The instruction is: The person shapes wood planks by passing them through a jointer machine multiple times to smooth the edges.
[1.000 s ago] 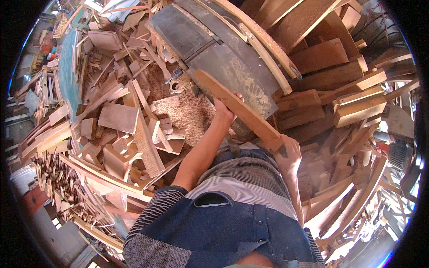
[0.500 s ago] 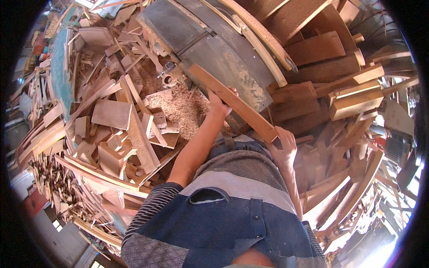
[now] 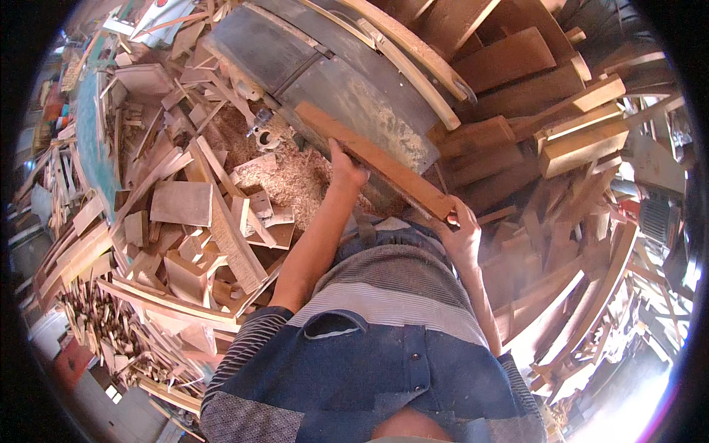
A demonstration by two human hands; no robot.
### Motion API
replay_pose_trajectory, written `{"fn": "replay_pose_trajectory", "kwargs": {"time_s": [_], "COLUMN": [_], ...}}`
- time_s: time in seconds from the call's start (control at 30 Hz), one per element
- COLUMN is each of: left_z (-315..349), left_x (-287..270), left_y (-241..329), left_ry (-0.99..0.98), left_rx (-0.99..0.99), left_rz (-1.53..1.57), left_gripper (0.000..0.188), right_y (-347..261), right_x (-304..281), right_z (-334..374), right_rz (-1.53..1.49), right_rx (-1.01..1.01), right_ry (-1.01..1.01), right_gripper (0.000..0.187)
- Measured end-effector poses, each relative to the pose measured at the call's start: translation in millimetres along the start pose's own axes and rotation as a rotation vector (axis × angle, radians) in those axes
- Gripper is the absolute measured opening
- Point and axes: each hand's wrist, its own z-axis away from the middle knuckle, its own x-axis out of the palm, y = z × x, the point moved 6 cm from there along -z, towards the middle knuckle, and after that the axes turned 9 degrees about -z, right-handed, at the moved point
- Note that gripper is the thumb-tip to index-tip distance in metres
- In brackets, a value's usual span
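Note:
A long, narrow wooden board [image 3: 385,168] slants across in front of me, over the near edge of a dark metal machine table [image 3: 347,83] dusted with shavings. My left hand [image 3: 348,168] is closed on the board's near edge around its middle, the thumb lying along it and the other fingers mostly hidden below. At the near right end, my right hand [image 3: 461,227] grips the board with bent fingers. Whether the board's underside rests on the metal cannot be seen.
Offcuts and boards [image 3: 181,203] lie heaped to the left, beside a mound of wood shavings [image 3: 292,184]. Long curved strips [image 3: 413,55] run along the table's far side. Thick brown boards [image 3: 509,63] are stacked at the far right, with pale beams [image 3: 583,151] near them.
The board has tilted, so more of its broad face shows. My left fingers, which wrapped over its far edge, have dropped out of sight. The right hand has shifted its grip at the end.

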Motion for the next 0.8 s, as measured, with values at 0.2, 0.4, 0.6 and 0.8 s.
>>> {"fn": "replay_pose_trajectory", "kwargs": {"time_s": [0.2, 0.4, 0.6, 0.8], "left_z": [-13.0, -7.1, 29.3, -0.1], "left_x": [-17.0, -15.3, 4.3, 36.0], "left_y": [-6.1, 5.1, -2.3, -11.6], "left_ry": [0.092, 0.376, 0.265, 0.344], "left_rx": [0.161, 0.350, 1.015, 1.083], "left_rz": [-0.550, -1.232, -2.129, -2.195], "left_gripper": [0.067, 0.066, 0.049, 0.050], "right_y": [122.7, 233.7, 220.7, 227.2], "right_x": [32.4, 86.6, 132.5, 144.2], "right_z": [7.2, 1.3, -15.9, -52.0], "right_rz": [-0.472, -0.795, -0.726, -0.146], "right_rx": [0.608, 0.877, 0.855, 0.742], "right_ry": [-0.263, -0.403, -0.485, -0.594], "right_gripper": [0.044, 0.048, 0.052, 0.045]}}
